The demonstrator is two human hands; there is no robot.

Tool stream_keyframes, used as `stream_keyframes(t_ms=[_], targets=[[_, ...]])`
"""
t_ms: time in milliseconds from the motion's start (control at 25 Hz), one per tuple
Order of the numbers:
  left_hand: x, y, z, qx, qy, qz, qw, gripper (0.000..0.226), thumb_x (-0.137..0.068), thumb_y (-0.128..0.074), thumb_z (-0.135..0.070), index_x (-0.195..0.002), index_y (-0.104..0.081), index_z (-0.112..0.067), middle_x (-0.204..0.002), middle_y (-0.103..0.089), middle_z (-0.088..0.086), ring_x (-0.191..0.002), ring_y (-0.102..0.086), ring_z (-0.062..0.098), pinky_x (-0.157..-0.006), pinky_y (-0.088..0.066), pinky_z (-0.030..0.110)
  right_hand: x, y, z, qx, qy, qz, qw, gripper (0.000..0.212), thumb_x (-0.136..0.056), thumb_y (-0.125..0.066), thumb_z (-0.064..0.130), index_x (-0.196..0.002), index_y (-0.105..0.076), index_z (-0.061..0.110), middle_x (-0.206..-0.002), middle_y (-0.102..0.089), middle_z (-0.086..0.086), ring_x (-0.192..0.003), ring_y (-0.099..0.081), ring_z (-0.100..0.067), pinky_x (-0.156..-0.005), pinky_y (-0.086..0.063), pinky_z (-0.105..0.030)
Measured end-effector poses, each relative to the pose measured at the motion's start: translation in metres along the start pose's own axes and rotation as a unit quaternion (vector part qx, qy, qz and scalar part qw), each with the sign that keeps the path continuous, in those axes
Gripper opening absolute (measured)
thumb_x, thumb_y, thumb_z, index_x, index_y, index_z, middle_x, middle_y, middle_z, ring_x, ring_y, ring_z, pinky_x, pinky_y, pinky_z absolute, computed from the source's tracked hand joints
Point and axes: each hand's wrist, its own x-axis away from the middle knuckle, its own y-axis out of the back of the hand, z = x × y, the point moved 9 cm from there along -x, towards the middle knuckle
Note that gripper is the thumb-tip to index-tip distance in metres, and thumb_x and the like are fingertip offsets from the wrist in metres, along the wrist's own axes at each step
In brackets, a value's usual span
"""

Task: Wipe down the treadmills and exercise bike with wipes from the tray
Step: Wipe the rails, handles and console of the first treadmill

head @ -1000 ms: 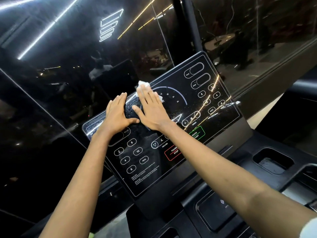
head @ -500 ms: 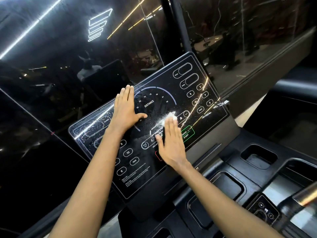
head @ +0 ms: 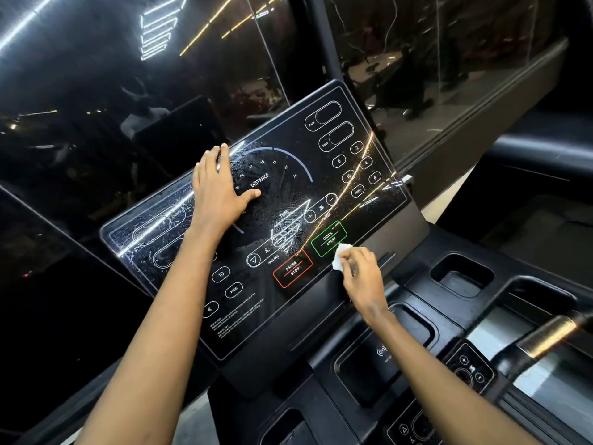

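Low on the console, the wipe juts above the right hand.

Dark glass wall ahead, reflecting white and yellow light strips; black post between panes.

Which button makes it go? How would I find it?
Look at the big black slanted control panel in the middle. Go to its lower right edge, right beside the white wipe that the right hand pinches. The QUICK START button is the only box outlined in green; its neighbour, PAUSE STOP, is outlined in red.
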Motion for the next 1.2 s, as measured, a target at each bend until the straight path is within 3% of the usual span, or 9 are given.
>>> stream_keyframes(t_ms=[120, 240, 440, 560, 640, 760, 960, 1080, 1200], targets=[[0.0, -0.002, 0.002, 0.005, -0.004, -0.005, 1.0, 0.108, -0.083, -0.076, -0.051, -0.16, -0.013, -0.008, -0.164, -0.017, 0.015, -0.153, -0.01, 0.03, -0.125, -0.003, 0.043, 0.018, 0.001, -0.005, 0.02, -0.026, 0.047, 0.998, 0.013, -0.101, -0.048, 0.01, -0.097, -0.053, 0.021, -0.105, -0.046, 0.009, -0.09, -0.051, 0.009, -0.075, -0.039, -0.018], [0.002, -0.001, 0.002, 0.014, -0.005, -0.012, 1.0, 0.107, -0.083, -0.076, -0.05, -0.16, -0.014, -0.008, -0.165, -0.017, 0.014, -0.154, -0.01, 0.029, -0.125, -0.002, 0.043, 0.031, -0.011, 0.0, 0.026, -0.003, 0.105, 0.994, 0.015, -0.103, -0.042, 0.012, -0.097, -0.046, 0.025, -0.104, -0.04, 0.012, -0.087, -0.054, 0.002, -0.067, -0.04, -0.016], [0.003, 0.002, 0.001, 0.011, -0.01, -0.015, 1.0, 0.106, -0.083, -0.076, -0.051, -0.16, -0.016, -0.01, -0.164, -0.02, 0.013, -0.153, -0.013, 0.029, -0.125, -0.005, 0.043, -0.008, 0.013, -0.015, 0.012, -0.075, -0.027, 0.997, 0.013, -0.1, -0.041, 0.005, -0.11, -0.048, 0.01, -0.112, -0.038, 0.001, -0.087, -0.048, -0.014, -0.085, -0.05, -0.037], [0.001, 0.004, 0.003, 0.017, -0.022, -0.016, 0.999, 0.105, -0.081, -0.077, -0.054, -0.159, -0.021, -0.012, -0.162, -0.026, 0.012, -0.151, -0.018, 0.029, -0.124, -0.009, 0.043, -0.01, -0.002, 0.015, 0.02, 0.08, 0.036, 0.996, 0.023, -0.099, -0.048, 0.006, -0.121, -0.055, 0.012, -0.124, -0.049, 0.001, -0.11, -0.051, -0.014, -0.095, -0.047, -0.033], [0.001, 0.008, 0.005, 0.016, -0.041, -0.029, 0.999, 0.105, -0.079, -0.077, -0.056, -0.158, -0.025, -0.011, -0.159, -0.031, 0.011, -0.148, -0.023, 0.029, -0.124, -0.013, 0.043, -0.018, 0.004, 0.015, 0.047, 0.149, 0.036, 0.987, 0.031, -0.098, -0.054, 0.005, -0.128, -0.06, 0.01, -0.134, -0.056, -0.001, -0.126, -0.049, -0.014, -0.108, -0.044, -0.04], [-0.003, 0.007, 0.013, 0.01, -0.036, -0.033, 0.999, 0.107, -0.076, -0.078, -0.059, -0.156, -0.029, -0.01, -0.154, -0.037, 0.012, -0.144, -0.03, 0.031, -0.122, -0.018, 0.044, -0.033, 0.009, 0.001, 0.053, 0.084, 0.047, 0.994, 0.044, -0.105, -0.045, 0.017, -0.149, -0.044, 0.013, -0.158, -0.038, 0.001, -0.147, -0.029, -0.009, -0.122, -0.029, -0.042], [-0.006, 0.006, 0.019, 0.006, -0.017, -0.022, 1.0, 0.111, -0.072, -0.078, -0.063, -0.156, -0.028, -0.011, -0.15, -0.04, 0.013, -0.14, -0.033, 0.033, -0.12, -0.017, 0.045, -0.029, -0.038, 0.058, 0.124, 0.189, 0.154, 0.962, 0.066, -0.109, -0.03, 0.043, -0.16, 0.001, 0.013, -0.167, 0.01, -0.002, -0.154, 0.012, -0.012, -0.126, -0.002, -0.04], [-0.008, 0.007, 0.025, 0.009, -0.027, -0.01, 1.0, 0.107, -0.073, -0.077, -0.064, -0.156, -0.03, -0.016, -0.148, -0.042, 0.011, -0.138, -0.036, 0.032, -0.118, -0.019, 0.045, -0.054, -0.045, 0.084, 0.112, 0.149, 0.13, 0.974, 0.071, -0.108, -0.027, 0.047, -0.159, 0.007, 0.013, -0.166, 0.017, -0.002, -0.153, 0.018, -0.014, -0.126, 0.001, -0.041], [-0.008, 0.008, 0.031, 0.013, -0.021, -0.011, 1.0, 0.106, -0.073, -0.076, -0.065, -0.156, -0.03, -0.019, -0.147, -0.043, 0.009, -0.137, -0.036, 0.031, -0.118, -0.02, 0.045, -0.068, -0.062, 0.118, 0.128, 0.217, 0.149, 0.956, 0.072, -0.108, -0.027, 0.05, -0.16, 0.006, 0.013, -0.167, 0.015, -0.002, -0.153, 0.018, -0.015, -0.126, 0.0, -0.044]])
